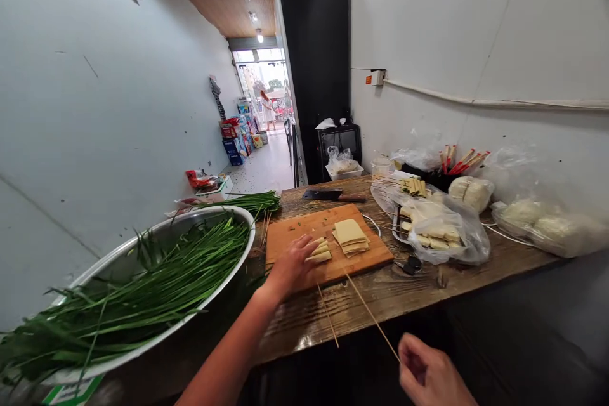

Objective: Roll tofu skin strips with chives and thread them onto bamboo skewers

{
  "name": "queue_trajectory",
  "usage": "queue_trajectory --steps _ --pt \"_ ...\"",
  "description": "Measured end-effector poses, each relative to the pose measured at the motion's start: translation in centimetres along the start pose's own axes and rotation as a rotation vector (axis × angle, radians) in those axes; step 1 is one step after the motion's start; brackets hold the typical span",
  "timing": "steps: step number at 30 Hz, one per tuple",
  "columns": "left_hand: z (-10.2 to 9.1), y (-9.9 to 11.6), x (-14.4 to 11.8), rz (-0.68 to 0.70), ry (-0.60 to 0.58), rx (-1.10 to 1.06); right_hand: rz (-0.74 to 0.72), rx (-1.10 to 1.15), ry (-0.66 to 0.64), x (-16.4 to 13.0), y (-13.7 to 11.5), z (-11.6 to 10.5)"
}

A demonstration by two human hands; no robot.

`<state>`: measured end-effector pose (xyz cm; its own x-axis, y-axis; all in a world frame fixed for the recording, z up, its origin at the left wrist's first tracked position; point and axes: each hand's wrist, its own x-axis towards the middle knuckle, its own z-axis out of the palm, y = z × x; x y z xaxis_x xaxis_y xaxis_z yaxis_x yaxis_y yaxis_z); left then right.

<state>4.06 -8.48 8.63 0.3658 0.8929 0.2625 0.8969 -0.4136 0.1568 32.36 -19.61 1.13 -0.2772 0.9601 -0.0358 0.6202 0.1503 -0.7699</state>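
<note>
Head view: left hand [294,264] flat and loose on orange wooden cutting board [328,242], fingertips touching pale rolled tofu-skin strips [320,252]; square stack of thin tofu sheets [351,236] just beside. Right hand [431,373] low at frame edge, pinching thin bamboo skewers [368,311] slanting toward the board. Long green chives [143,285] heaped in wide steel basin [204,212]. Cleaver [333,195] behind the board on rough plank table [428,285].
</note>
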Motion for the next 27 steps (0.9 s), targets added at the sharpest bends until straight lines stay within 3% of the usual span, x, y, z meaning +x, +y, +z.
queue_trajectory --steps 3,6,13,17,23,27 --pt "3.1 -0.3 3.2 -0.113 -0.078 0.032 -0.068 -0.013 0.109 2.9 0.3 1.6" --pt "4.6 -0.6 3.5 -0.142 -0.088 0.037 -0.112 -0.072 0.206 5.0 0.1 1.9" --pt "5.7 -2.2 2.5 -0.168 -0.013 -0.1 -0.242 -0.165 0.22 7.0 -0.7 1.6" --pt "6.5 -3.2 2.1 -0.165 0.036 -0.159 -0.235 -0.198 0.238 7.7 -0.6 1.8" --pt "6.9 -3.4 2.3 -0.16 0.044 -0.141 -0.274 -0.145 0.123 7.9 -0.2 1.6" --pt "7.1 -3.3 2.7 -0.113 0.047 -0.11 -0.211 -0.201 0.135 7.9 -0.6 1.4"
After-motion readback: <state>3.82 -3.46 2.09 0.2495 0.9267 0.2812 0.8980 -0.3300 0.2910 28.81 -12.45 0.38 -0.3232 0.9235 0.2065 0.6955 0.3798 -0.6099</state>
